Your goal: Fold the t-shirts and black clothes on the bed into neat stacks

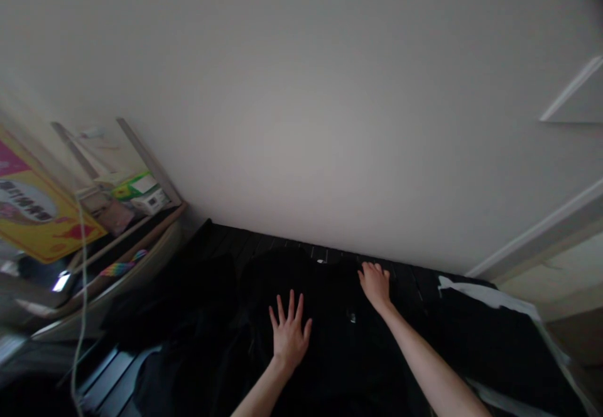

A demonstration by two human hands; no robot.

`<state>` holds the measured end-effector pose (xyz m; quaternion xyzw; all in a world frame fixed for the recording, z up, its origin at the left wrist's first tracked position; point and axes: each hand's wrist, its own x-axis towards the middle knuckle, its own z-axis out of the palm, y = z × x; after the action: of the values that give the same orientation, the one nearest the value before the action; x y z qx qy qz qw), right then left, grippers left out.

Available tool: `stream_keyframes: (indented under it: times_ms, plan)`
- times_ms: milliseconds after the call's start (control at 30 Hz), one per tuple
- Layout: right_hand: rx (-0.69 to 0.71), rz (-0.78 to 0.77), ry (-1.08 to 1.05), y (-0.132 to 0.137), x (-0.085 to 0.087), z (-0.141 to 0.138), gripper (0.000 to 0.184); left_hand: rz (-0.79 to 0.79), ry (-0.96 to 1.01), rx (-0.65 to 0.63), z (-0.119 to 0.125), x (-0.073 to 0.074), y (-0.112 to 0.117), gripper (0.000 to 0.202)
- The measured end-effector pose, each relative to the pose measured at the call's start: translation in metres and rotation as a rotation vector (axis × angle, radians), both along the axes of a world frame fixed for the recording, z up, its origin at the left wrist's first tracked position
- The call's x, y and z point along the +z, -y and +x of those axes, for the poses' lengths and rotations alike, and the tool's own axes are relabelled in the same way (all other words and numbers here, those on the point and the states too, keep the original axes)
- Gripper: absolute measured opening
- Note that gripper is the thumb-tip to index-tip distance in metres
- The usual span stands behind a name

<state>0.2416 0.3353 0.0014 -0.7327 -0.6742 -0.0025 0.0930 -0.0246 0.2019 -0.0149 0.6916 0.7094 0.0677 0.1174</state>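
Observation, standing beside the person: a black garment (pixel 330 354) is lying spread on the dark slatted bench (pixel 264 241), which is butting against the pale wall (pixel 330 122). The left hand (pixel 288 335) is resting palm down on the middle of the garment, its fingers (pixel 291 304) open, splayed and pointing toward the wall; it is gripping nothing. The right hand (pixel 375 286) is lying palm down farther out, near the garment's far edge, with its fingers held together and bending slightly downward. Whether they are pinching cloth I cannot tell. The garment is lying under both palms and reaching past the fingertips of the left hand. A small pale label (pixel 320 260) is showing at the far edge, just left of the right hand, so that end seems to be pointing at the wall, with the long axis running from the person toward the wall. The outline is hard to trace, black on black. The cloth is looking matte, soft and rumpled, bunching in folds on the left side. A small pale mark (pixel 351 318) is showing between the two wrists. A white cloth (pixel 490 296) is lying over another dark piece at the right end of the bench, well apart from the hands. At the left, a shelf (pixel 141 241) is holding small boxes, beside a yellow and pink sign (pixel 38 216), and a white cable (pixel 83 291) is hanging in front.
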Motion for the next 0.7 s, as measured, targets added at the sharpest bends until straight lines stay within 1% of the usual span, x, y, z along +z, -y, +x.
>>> stream_keyframes:
  times_ms: [133,200,233,267,300,367,433,500,533,567,600,633,700]
  plan:
    - [-0.061,0.121,0.029,-0.014,0.025,0.009,0.036,-0.029,0.009,-0.023,0.009,0.005,-0.043,0.065]
    - [-0.114,0.173,0.045,-0.015,0.032,0.004,0.042,-0.022,-0.011,-0.005,0.017,0.005,-0.063,0.065]
    - [-0.125,0.202,0.054,-0.012,0.031,-0.001,0.046,-0.007,-0.027,0.009,0.021,0.004,-0.070,0.065]
    - [-0.114,0.227,0.061,-0.005,0.027,-0.007,0.051,0.015,-0.046,0.020,0.024,0.002,-0.074,0.064]
    - [-0.079,0.239,0.066,0.004,0.019,-0.015,0.054,0.043,-0.065,0.021,0.026,0.000,-0.075,0.063]
    - [0.044,0.208,0.061,0.030,-0.006,-0.028,0.056,0.101,-0.094,-0.021,0.025,-0.007,-0.070,0.060]
    - [0.126,0.114,0.033,0.057,-0.035,-0.035,0.058,0.143,-0.114,-0.077,0.017,-0.014,-0.056,0.058]
    - [0.172,0.038,0.003,0.079,-0.058,-0.031,0.060,0.157,-0.134,-0.087,0.000,-0.017,-0.038,0.058]
    - [0.188,0.013,-0.010,0.086,-0.064,-0.026,0.061,0.156,-0.146,-0.077,-0.013,-0.017,-0.029,0.059]
    - [0.199,-0.004,-0.023,0.091,-0.066,-0.019,0.060,0.152,-0.160,-0.069,-0.027,-0.016,-0.021,0.060]
    - [0.203,-0.015,-0.036,0.093,-0.065,-0.012,0.060,0.147,-0.176,-0.066,-0.044,-0.013,-0.014,0.060]
    - [0.202,-0.025,-0.049,0.094,-0.061,-0.005,0.059,0.142,-0.197,-0.069,-0.062,-0.008,-0.009,0.059]
    - [0.192,-0.067,-0.085,0.094,-0.048,0.005,0.058,0.134,-0.248,-0.063,-0.097,0.006,-0.002,0.057]
